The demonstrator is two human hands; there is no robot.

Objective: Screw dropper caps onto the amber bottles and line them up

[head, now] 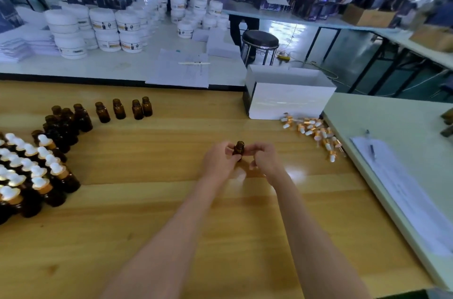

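An uncapped amber bottle [239, 148] stands upright above the middle of the wooden table [171, 200], held between both hands. My left hand [220, 160] grips its left side with curled fingers. My right hand [263, 157] has its fingers curled against the bottle's right side; what lies inside them is hidden. Several uncapped amber bottles [117, 109] stand at the far left. Capped bottles with white dropper bulbs [31, 168] are packed in rows at the left edge. Loose dropper caps [316, 130] lie in a pile at the right.
A white open box [286, 100] sits behind the cap pile. A pale side table [397, 141] with papers and a pen adjoins on the right. Behind, a white bench carries stacked white jars [107, 26] and paper sheets. A black stool [259, 40] stands on the floor.
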